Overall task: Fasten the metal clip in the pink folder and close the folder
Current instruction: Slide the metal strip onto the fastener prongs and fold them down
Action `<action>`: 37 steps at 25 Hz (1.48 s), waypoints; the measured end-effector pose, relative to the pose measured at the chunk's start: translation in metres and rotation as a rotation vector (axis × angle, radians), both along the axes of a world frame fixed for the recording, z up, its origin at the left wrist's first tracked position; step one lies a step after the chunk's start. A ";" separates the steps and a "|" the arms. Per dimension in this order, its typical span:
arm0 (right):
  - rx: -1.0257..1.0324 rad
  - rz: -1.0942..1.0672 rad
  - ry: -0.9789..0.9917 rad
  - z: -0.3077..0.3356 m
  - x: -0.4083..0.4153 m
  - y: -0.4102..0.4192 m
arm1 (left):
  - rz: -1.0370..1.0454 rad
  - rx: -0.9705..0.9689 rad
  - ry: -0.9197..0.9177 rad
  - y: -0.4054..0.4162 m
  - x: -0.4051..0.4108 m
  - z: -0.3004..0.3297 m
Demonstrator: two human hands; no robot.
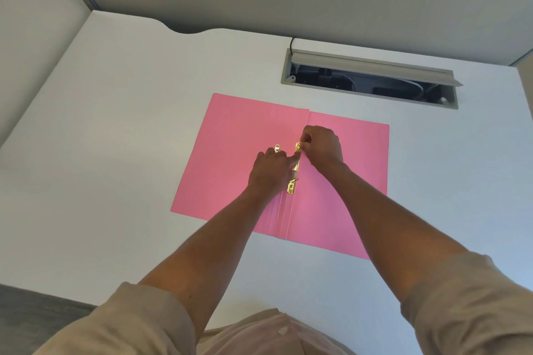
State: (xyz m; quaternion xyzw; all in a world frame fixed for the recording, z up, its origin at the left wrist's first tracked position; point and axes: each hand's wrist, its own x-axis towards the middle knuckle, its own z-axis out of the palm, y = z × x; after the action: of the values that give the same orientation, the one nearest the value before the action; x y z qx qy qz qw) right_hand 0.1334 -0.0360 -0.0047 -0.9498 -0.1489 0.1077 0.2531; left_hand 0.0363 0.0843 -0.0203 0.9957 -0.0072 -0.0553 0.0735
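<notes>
The pink folder (pixel 230 158) lies open and flat on the white desk. A gold metal clip (pixel 294 179) runs along its spine fold. A small loose gold piece (pixel 277 148) rests on the left leaf near my left hand. My left hand (pixel 269 173) presses a forefinger against the middle of the clip bar. My right hand (pixel 321 147) pinches the clip's far end between thumb and fingers. The near end of the clip shows a raised prong.
The white desk (pixel 129 130) has an open grey cable tray (pixel 372 78) with dark cables set into it, just beyond the folder. Grey partition walls stand at the back and left. The desk's near edge lies at the lower left.
</notes>
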 end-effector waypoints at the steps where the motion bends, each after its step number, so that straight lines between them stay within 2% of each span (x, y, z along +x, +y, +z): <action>1: -0.009 0.012 -0.013 0.000 0.000 0.000 | -0.003 0.014 0.011 -0.001 0.000 0.001; 13: -0.026 0.069 -0.040 -0.003 0.003 0.001 | -0.018 0.051 0.056 -0.004 0.000 0.005; 29: 0.044 -0.058 0.211 0.008 0.020 0.000 | -0.012 0.049 0.073 -0.004 -0.001 0.007; 34: 0.101 -0.039 0.094 0.002 0.006 -0.005 | -0.024 0.104 0.076 -0.009 0.000 0.007; 37: 0.067 0.047 -0.002 -0.001 0.003 -0.003 | -0.027 0.124 0.077 -0.011 -0.001 0.007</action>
State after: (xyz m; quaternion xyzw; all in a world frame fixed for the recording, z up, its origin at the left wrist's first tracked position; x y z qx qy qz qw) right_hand 0.1366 -0.0390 -0.0059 -0.9371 -0.1752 0.1075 0.2820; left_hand 0.0355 0.0734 -0.0129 0.9953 -0.0141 -0.0949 0.0114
